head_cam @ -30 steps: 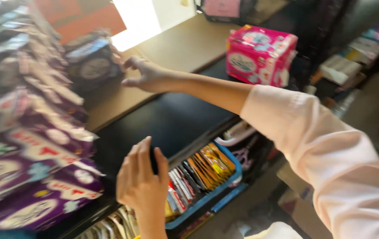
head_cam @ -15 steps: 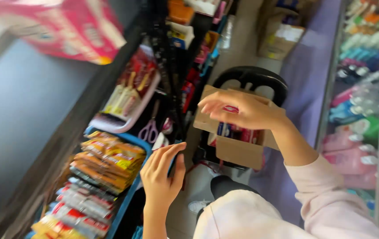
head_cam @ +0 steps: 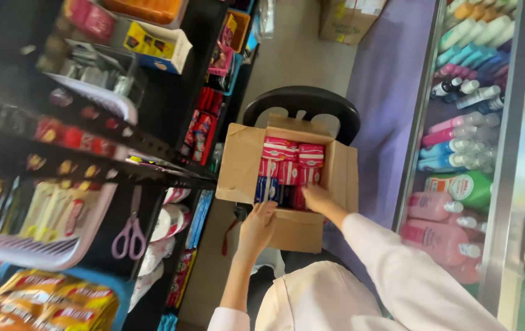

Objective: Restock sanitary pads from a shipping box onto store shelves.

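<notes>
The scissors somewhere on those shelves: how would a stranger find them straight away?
Start at the dark shelving on the left, opposite the open cardboard box that both hands reach into. Below the shelf edge, beside a white-and-pink basket, hang the scissors, blades up. Their pale pink loop handles stand out among packaged goods.

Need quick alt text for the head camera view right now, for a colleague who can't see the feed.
Both hands reach into an open cardboard box resting on a black chair: the left hand at its near edge, the right hand on the pink, red and blue packets inside. Black shelves of packaged goods stand on one side, a glass case of bottles on the other.
</notes>
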